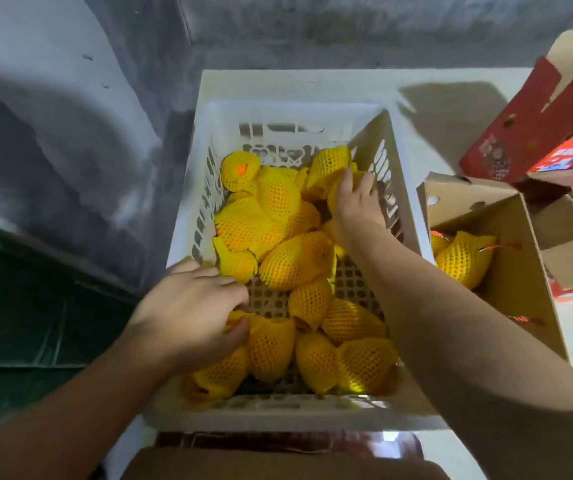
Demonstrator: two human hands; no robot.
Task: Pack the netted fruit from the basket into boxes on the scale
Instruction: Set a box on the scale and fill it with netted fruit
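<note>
I can't see the scale from here, and the red printed carton (534,123) beyond my right hand is cut off by the frame edge, its lettering too blurred to read. My right hand's (356,199) fingertips are hidden among the netted fruit (297,259), so I cannot tell whether they curl round one or only press on it; the hand lies against the far right wall of the white basket (188,233). My left hand (195,317) sits at the near left of the basket, thumb and fingers pinching the loose top of a yellow net sleeve (271,348). The fruit fills the basket between and around both hands, piled toward the far side ahead of my left hand, with bare lattice floor showing in the middle. Just right of my right forearm an open brown box (517,271) holds at least one netted fruit (465,259), partly hidden by its wall.
</note>
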